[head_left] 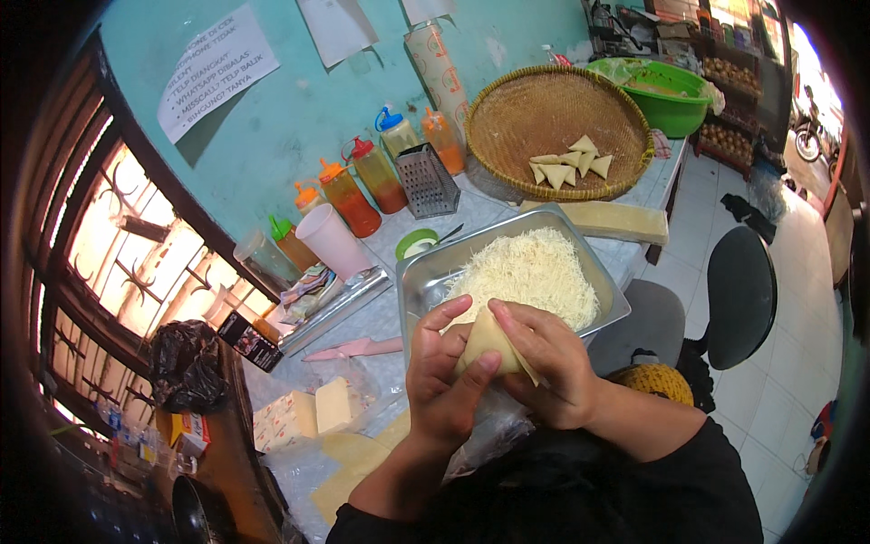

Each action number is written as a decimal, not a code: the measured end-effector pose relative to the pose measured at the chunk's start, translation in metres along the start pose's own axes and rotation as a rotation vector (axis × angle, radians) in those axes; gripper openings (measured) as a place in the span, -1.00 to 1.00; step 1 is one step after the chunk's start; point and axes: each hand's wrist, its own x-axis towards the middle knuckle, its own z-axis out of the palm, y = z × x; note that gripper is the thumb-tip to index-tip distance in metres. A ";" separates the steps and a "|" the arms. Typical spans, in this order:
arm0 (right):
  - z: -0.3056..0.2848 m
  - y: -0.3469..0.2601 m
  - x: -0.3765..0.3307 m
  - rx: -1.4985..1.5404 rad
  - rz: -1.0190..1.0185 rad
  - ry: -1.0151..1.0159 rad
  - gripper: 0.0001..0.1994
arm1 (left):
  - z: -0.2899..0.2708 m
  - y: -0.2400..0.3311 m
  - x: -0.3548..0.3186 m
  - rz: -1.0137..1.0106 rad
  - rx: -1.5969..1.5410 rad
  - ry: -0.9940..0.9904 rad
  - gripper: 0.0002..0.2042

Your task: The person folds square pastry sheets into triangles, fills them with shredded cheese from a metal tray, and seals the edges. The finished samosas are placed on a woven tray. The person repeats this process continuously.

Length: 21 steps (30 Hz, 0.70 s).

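Observation:
Between my two hands is a pale triangular folded pastry wrapper [487, 343], held just over the near edge of a metal tray [419, 295]. My left hand [442, 390] grips its left side, with the thumb pressed across the front. The fingers of my right hand [555, 363] close around its right side and top. Whatever lies inside the fold is hidden. A heap of grated cheese [535, 272] fills much of the tray. Flat wrapper sheets [343, 462] lie on plastic at the lower left. Several folded triangles [559, 172] rest on a round woven tray [535, 104] at the back.
Cheese blocks [333, 405] and a pink-handled knife [372, 346] lie left of the tray. Behind stand a box grater [429, 181], several sauce bottles [349, 201] and a pink cup [331, 238]. A wrapper stack [607, 220] lies beyond the tray; a black chair [741, 297] stands right.

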 end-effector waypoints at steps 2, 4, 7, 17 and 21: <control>-0.003 0.000 0.001 -0.206 -0.034 0.016 -0.35 | 0.003 -0.002 0.000 -0.133 -0.210 0.016 -0.49; -0.006 0.000 0.002 -0.388 -0.038 -0.004 -0.33 | 0.006 -0.003 0.002 -0.235 -0.333 0.038 -0.49; -0.011 0.001 0.003 -0.551 0.006 -0.080 -0.29 | 0.009 -0.003 0.006 -0.348 -0.394 0.060 -0.47; -0.024 0.026 0.004 -0.575 0.011 -0.137 -0.43 | -0.006 -0.006 0.016 -0.486 -0.697 -0.048 -0.40; -0.021 0.033 0.004 -0.431 0.010 -0.206 -0.52 | -0.013 -0.017 0.018 -0.379 -0.385 -0.012 -0.55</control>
